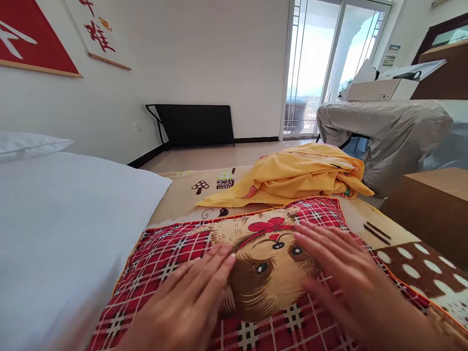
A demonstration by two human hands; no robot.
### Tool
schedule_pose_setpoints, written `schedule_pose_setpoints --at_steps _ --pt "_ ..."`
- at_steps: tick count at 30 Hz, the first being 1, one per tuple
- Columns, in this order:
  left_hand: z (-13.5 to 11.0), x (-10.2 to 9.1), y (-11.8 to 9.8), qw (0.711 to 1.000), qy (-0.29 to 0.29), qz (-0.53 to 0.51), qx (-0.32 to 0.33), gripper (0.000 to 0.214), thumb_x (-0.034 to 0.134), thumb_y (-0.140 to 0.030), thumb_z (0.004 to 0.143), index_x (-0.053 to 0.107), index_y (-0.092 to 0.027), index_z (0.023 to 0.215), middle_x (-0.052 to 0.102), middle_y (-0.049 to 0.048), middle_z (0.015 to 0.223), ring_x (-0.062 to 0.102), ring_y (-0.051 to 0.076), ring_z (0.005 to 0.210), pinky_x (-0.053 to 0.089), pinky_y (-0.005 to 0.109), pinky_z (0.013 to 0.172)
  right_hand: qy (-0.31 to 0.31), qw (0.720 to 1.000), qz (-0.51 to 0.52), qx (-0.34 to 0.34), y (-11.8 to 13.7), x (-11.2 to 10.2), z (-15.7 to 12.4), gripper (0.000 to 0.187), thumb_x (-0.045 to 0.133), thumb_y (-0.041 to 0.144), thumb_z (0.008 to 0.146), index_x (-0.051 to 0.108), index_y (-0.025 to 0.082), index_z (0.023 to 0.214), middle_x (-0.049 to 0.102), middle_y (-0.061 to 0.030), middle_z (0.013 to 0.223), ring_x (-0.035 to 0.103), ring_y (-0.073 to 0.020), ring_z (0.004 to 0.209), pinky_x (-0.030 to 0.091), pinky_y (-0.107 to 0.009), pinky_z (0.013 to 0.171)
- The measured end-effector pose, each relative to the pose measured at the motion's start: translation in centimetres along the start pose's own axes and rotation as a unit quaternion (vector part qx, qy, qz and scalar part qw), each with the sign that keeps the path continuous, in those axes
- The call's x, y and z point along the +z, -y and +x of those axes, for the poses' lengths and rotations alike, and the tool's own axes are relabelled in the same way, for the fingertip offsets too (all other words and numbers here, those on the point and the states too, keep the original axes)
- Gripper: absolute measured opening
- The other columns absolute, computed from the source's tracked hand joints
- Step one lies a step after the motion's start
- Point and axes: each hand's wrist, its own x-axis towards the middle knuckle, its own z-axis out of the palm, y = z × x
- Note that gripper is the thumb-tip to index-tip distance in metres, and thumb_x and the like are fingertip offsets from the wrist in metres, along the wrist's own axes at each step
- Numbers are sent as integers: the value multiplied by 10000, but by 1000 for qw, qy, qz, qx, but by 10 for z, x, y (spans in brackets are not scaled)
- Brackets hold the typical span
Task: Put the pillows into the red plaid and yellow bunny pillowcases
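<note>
A red plaid pillow [276,287] with orange piping and a printed brown cartoon bear lies across the foreground. My left hand [190,297] is flat over its left half, fingers stretched out beside the bear's face. On the other side, my right hand [351,273] spreads its fingers over the bear's right side, slightly blurred, with the thumb apart. Neither hand grips anything; whether the right palm touches the fabric I cannot tell. Just beyond the pillow's far edge, a rumpled yellow cloth [296,173] is heaped on the beige patterned blanket [183,190].
White bedding [73,209] and a white pillow [29,145] lie at the left. A black folded frame [197,124] leans against the wall. At right stand a plastic-covered table [383,117] bearing boxes, and a brown box [435,209]. Behind is a glass sliding door [310,63].
</note>
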Motion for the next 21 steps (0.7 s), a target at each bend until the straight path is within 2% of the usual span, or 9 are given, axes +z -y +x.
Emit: schedule_pose_setpoints --at_steps 1,3,5,8,10,13,16,21 --pt "-2 7 -11 995 11 47 87 500 487 -342 787 545 -315 1283 544 -51 1325 541 192 1191 402 319 1053 29 999 -1 -40 13 7 -2 536 539 381 875 439 246 1383 474 -32 1385 452 -242 1275 386 -406 1065" --pt "0 21 -20 969 1 137 208 579 450 -279 857 350 -214 1423 432 1 1428 460 179 1273 358 316 1077 92 992 8 -82 23 23 0 590 507 406 897 383 150 1414 416 -63 1427 387 -226 1325 354 -389 1092" --pt "6 31 -15 958 2 180 223 632 448 -339 891 236 -171 1462 354 34 1473 383 193 1330 343 330 1081 161 982 32 -89 15 36 7 641 452 458 921 311 115 1443 339 -69 1472 310 -206 1368 291 -377 1128" --pt "17 38 6 968 68 175 166 619 397 -441 918 197 -242 1469 301 19 1494 327 219 1363 349 401 1071 243 963 77 -82 -14 47 21 649 390 510 936 246 172 1471 255 -39 1513 224 -178 1402 190 -376 1162" --pt "22 39 20 975 107 154 116 562 342 -452 936 214 -295 1459 296 1 1495 315 225 1370 339 453 1071 259 960 85 -58 -35 50 27 598 357 515 946 267 231 1465 239 -15 1520 195 -174 1411 153 -391 1164" --pt "26 36 35 981 141 121 56 534 292 -478 940 256 -312 1446 311 1 1491 299 232 1377 300 497 1086 252 965 70 2 -61 53 30 539 318 514 958 311 286 1446 251 6 1518 191 -182 1412 139 -416 1156" --pt "28 35 45 984 154 89 9 538 259 -525 931 299 -328 1430 309 -4 1494 294 233 1379 252 512 1108 236 969 54 47 -82 59 29 532 306 536 952 359 294 1423 308 5 1497 236 -198 1398 136 -440 1147" --pt "34 37 75 987 140 18 -74 596 233 -598 901 392 -306 1396 378 -15 1467 332 227 1358 249 465 1124 201 973 50 103 -116 70 26 531 294 548 945 420 291 1391 417 -10 1440 326 -223 1357 172 -462 1130"
